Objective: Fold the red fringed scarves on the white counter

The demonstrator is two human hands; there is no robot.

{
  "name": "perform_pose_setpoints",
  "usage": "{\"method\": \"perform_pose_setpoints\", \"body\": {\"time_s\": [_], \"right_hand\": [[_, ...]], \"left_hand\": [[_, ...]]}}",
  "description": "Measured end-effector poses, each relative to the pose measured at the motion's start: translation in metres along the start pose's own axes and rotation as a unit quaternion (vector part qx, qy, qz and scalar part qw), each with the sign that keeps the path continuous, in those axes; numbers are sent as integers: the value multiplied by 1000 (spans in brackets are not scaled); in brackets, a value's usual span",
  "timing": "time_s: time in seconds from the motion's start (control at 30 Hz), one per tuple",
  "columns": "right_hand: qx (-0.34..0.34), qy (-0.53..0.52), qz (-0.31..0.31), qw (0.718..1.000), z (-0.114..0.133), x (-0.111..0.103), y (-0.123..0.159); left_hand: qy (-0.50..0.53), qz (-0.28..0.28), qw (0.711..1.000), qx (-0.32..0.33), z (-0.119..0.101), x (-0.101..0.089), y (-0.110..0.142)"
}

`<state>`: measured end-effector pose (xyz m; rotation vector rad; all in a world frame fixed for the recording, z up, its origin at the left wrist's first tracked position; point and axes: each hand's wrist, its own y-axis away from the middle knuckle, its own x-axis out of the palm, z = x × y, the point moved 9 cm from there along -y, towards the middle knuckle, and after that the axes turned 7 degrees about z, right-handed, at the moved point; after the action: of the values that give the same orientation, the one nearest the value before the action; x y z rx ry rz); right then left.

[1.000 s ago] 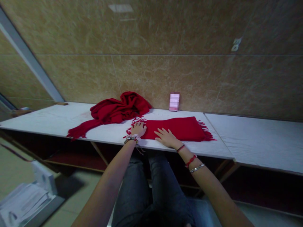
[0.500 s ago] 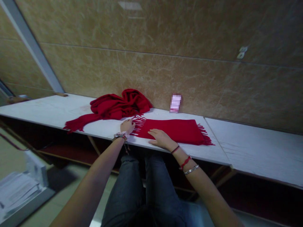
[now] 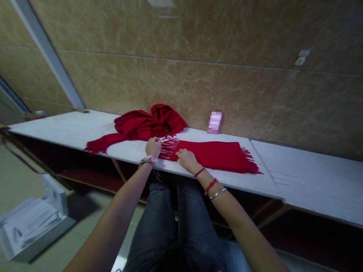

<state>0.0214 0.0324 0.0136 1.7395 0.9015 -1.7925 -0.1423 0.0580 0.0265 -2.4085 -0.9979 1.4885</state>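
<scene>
A folded red scarf (image 3: 218, 155) lies flat along the front of a white countertop, fringe at both short ends. My left hand (image 3: 153, 147) is closed at the tips of its left fringe, the fingers curled around strands and partly hidden. My right hand (image 3: 187, 159) rests at the scarf's left front corner where the fringe begins, its fingers bent and pinched at the cloth. Behind and to the left, a crumpled heap of red scarf (image 3: 144, 124) lies loosely bunched, one fringed end trailing toward the front edge.
A phone-like pixelated object (image 3: 214, 122) leans upright against the tiled wall (image 3: 255, 102). The white countertop (image 3: 317, 177) runs on to the right past a seam. Below are dark open shelves (image 3: 87, 181). On the floor at left stands a white box (image 3: 36, 223) with papers.
My right hand has drawn its fingers in, from lying stretched on the scarf to bent at its fringed left corner. The left hand has turned slightly upright at the fringe. The view has shifted a little.
</scene>
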Motion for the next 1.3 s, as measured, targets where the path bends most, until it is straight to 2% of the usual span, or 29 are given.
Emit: {"method": "perform_pose_setpoints", "body": {"time_s": [0.13,0.23,0.3,0.4,0.47,0.53,0.67,0.77,0.87,0.93,1.1,1.3], "right_hand": [[-28,-14,-19,999,7,0,-8],[2,-70,-32,997,-8,-1,-11],[14,-105,-46,993,-18,-2,-11],[-7,-135,-60,989,-22,-3,-10],[-21,-148,-59,987,-22,-2,-10],[-40,-170,-45,984,-22,-1,-14],[-84,-270,19,959,-34,-1,-28],[-20,-317,52,947,-68,0,-42],[66,-245,66,965,-100,3,-54],[91,-189,59,976,-111,3,-61],[82,-152,67,983,-104,12,-82],[62,-136,97,984,-85,19,-111]], "left_hand": [[6,50,998,47,-6,12,-3],[13,131,982,135,-18,27,-2],[26,193,956,220,-31,35,5],[42,270,900,341,-47,37,23],[41,310,866,392,-51,34,38],[26,331,845,419,-53,30,49],[-24,302,850,430,-54,19,56],[-53,256,844,468,-65,13,61],[-98,231,809,531,-81,14,74],[-126,224,780,571,-91,17,85],[-163,202,734,628,-103,22,104],[-195,189,726,632,-96,27,105]]}}
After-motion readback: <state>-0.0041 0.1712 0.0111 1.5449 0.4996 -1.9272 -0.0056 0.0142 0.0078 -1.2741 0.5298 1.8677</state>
